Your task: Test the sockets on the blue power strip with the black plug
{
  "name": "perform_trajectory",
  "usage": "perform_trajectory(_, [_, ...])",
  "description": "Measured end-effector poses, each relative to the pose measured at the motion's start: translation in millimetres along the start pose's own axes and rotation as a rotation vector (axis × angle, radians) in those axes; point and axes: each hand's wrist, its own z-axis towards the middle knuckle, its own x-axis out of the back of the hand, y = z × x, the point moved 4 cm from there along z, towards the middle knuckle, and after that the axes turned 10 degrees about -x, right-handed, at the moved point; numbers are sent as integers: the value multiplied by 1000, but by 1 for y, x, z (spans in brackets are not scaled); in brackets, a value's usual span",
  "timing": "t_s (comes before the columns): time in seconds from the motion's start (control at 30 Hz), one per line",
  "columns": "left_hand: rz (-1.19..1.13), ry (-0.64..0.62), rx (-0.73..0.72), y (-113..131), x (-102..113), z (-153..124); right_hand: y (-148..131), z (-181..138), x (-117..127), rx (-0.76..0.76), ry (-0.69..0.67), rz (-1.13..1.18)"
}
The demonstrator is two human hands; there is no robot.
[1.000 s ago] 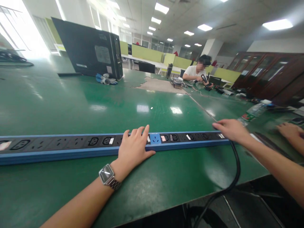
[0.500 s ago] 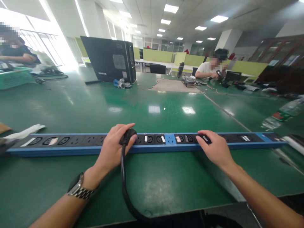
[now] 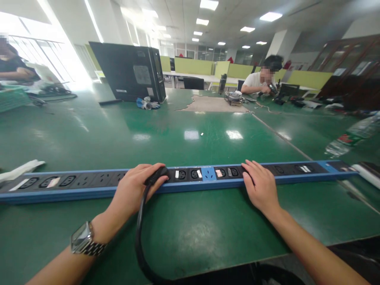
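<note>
A long power strip [image 3: 89,192] with a blue frame and black sockets lies across the green table in front of me. My left hand [image 3: 133,186] is closed around a black plug [image 3: 158,175], held down against the strip left of its blue socket [image 3: 208,173]. The plug's prongs are hidden, so I cannot tell how far in it sits. From it a thick black cord [image 3: 139,233] curves down past the table's near edge. Right of the blue socket, my right hand [image 3: 261,186] grips across the strip, fingertips at its far side and thumb on the near part.
A black computer tower [image 3: 127,73] stands at the back, with gloves [image 3: 147,103] beside it. A plastic bottle [image 3: 350,136] lies at right. White material [image 3: 23,170] lies by the strip's left end. One person [image 3: 255,84] sits across the table, another [image 3: 14,69] at far left.
My right hand's thumb and fingers have come closer together over the strip, covering the small dark window. The plug stays at the same place on the strip. The whole view has shifted slightly.
</note>
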Motion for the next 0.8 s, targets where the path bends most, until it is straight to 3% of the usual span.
perform_trajectory(0.1, [-12,-34,-113,4,1,2,-1,0,-1,10,7,-20])
perform_trajectory(0.27, [25,-208,-244,6,12,15,-4,0,-3,4,-1,-47])
perform_trajectory(0.33, [-4,-144,-224,10,19,25,-5,0,-3,-6,-7,-49])
perform_trajectory(0.4, [-61,44,-142,22,21,36,-7,0,-2,-20,-9,-45])
perform_trajectory(0.47, [-125,184,-75,42,9,46,-9,1,-2,-33,-19,-39])
perform_trajectory(0.53, [-183,76,-133,67,-18,55,-10,2,-2,-46,-35,-32])
perform_trajectory(0.63, [-167,-66,-102,87,-51,63,-8,2,-2,-65,-54,-9])
perform_trajectory(0.8, [-164,-152,-168,89,-63,64,-9,3,7,-155,-62,119])
